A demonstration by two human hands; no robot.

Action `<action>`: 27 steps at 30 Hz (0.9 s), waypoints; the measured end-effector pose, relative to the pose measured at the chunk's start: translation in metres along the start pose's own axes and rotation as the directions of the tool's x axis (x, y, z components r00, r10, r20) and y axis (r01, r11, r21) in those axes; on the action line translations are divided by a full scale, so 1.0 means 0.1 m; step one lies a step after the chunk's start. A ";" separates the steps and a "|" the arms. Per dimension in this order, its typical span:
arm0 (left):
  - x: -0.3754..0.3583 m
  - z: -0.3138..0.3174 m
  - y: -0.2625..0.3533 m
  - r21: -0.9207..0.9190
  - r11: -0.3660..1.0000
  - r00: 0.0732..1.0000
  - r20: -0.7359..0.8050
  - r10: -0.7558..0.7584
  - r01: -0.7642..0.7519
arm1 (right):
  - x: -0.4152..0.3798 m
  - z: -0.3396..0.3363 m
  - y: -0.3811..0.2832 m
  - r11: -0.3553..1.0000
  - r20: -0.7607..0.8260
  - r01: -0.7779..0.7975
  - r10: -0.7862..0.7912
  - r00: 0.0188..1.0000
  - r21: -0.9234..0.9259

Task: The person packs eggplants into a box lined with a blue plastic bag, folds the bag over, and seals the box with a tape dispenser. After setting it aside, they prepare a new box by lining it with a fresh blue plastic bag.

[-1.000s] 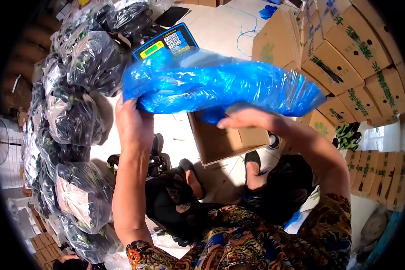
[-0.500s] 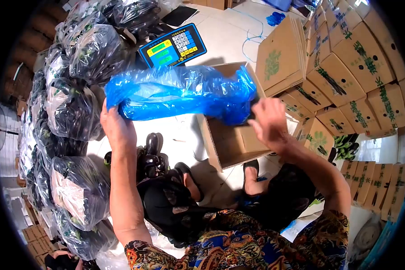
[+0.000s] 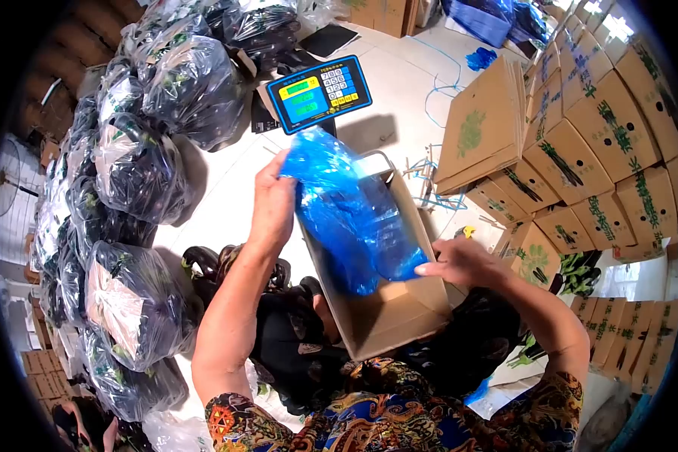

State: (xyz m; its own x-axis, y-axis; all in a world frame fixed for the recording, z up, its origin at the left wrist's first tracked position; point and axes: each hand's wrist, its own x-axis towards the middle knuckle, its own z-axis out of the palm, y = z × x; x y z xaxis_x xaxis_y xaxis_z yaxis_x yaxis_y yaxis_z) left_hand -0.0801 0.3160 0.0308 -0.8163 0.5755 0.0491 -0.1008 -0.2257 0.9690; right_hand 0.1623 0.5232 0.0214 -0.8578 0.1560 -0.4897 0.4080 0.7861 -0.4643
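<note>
A blue plastic bag (image 3: 346, 215) hangs over and partly inside an open cardboard box (image 3: 388, 313) that stands in front of my legs. At the bag's upper left edge, my left hand (image 3: 273, 192) grips the plastic. My right hand (image 3: 459, 262) is at the box's right side, its fingers closed on the bag's lower right corner. The bag hides the far part of the box's inside. Behind the box stands a scale display (image 3: 322, 94) with lit green readouts.
Clear bags of eggplants (image 3: 139, 169) are piled along the left. Loose eggplants (image 3: 211, 264) lie left of the box. Stacked cartons (image 3: 580, 151) and flat cardboard (image 3: 482, 124) fill the right. Blue strapping (image 3: 438, 197) lies on the floor. Another person (image 3: 83, 422) is partly visible at lower left.
The bag has swung from stretched sideways above the box to hanging down into it. My left hand has moved right, and my right hand has lowered to the bag's corner.
</note>
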 end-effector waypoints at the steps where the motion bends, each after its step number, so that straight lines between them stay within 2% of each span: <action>1: -0.01 0.02 -0.03 -0.007 1.000 1.000 0.016 -0.020 0.020 | -0.04 -0.11 -0.06 0.991 -0.045 -0.030 0.025 0.999 -0.128; 2: -0.04 0.04 -0.04 0.005 0.999 0.998 0.044 -0.036 0.036 | -0.03 -0.20 -0.06 0.961 -0.159 0.105 -0.149 0.976 -0.254; 3: -0.04 0.06 -0.08 0.010 1.000 0.998 0.059 -0.029 0.029 | -0.03 -0.33 -0.11 0.987 -0.259 0.152 -0.159 0.953 -0.044; 5: -0.08 0.17 -0.06 0.013 0.997 0.995 0.074 -0.071 0.070 | -0.01 -0.50 -0.21 0.881 -0.424 0.289 -0.115 0.898 0.374; 8: -0.15 0.32 -0.01 0.067 0.996 0.990 0.122 -0.069 0.061 | 0.24 -0.38 -0.40 0.714 -0.314 0.331 -0.162 0.935 0.617; 9: -0.18 0.37 0.00 0.065 0.997 0.988 0.145 -0.052 0.043 | 0.22 -0.34 -0.58 0.638 -0.337 0.408 -0.238 0.911 0.653; 11: -0.21 0.40 -0.04 0.183 0.983 0.981 0.183 -0.066 0.032 | 0.29 -0.27 -0.72 0.507 -0.217 0.311 -0.238 0.947 0.804; 12: -0.23 0.42 -0.05 0.223 0.974 0.980 0.185 -0.070 0.027 | 0.35 -0.21 -0.73 0.553 -0.269 0.311 -0.158 0.950 0.773; 15: -0.27 0.34 0.01 0.381 0.923 0.976 0.213 -0.037 -0.048 | 0.36 -0.27 -0.74 0.637 -0.237 0.211 -0.046 0.970 0.742; 17: -0.34 0.18 0.05 0.487 0.866 0.981 0.195 0.013 -0.108 | 0.33 -0.21 -0.56 0.830 -0.229 0.196 -0.084 0.970 0.523; 19: -0.47 -0.02 0.09 0.591 0.789 0.984 0.155 0.091 -0.166 | 0.29 -0.13 -0.30 0.948 -0.222 0.176 -0.118 0.968 0.264; 20: -0.52 -0.10 0.09 0.614 0.789 0.999 0.033 -0.030 0.004 | 0.25 -0.07 -0.23 0.921 -0.354 0.342 -0.262 0.898 0.184; 23: -0.62 -0.42 -0.42 0.860 0.500 0.994 0.064 0.090 -0.101 | 0.48 0.28 0.18 0.640 -0.584 0.664 -0.388 0.713 0.386; 24: -0.65 -0.43 -0.52 0.876 0.476 0.997 0.080 0.018 -0.079 | 0.26 0.05 -0.04 0.703 -0.498 0.588 -0.372 0.783 0.399; 25: -0.62 -0.39 -0.50 0.825 0.564 0.994 0.086 -0.067 -0.034 | 0.28 0.06 -0.05 0.686 -0.482 0.600 -0.396 0.782 0.411; 27: -0.40 -0.32 -0.59 0.766 0.638 0.989 0.140 -0.052 -0.075 | 0.30 0.08 -0.08 0.656 -0.441 0.621 -0.448 0.778 0.429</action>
State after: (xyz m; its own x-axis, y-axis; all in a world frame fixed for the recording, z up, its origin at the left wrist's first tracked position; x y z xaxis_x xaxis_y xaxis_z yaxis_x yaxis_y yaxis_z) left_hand -0.0599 0.2811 -0.0359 -0.7219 0.6913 0.0319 0.4327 0.4149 0.8004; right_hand 0.1355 0.5167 0.0044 -0.9878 0.0333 0.1522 -0.1306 0.3563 -0.9252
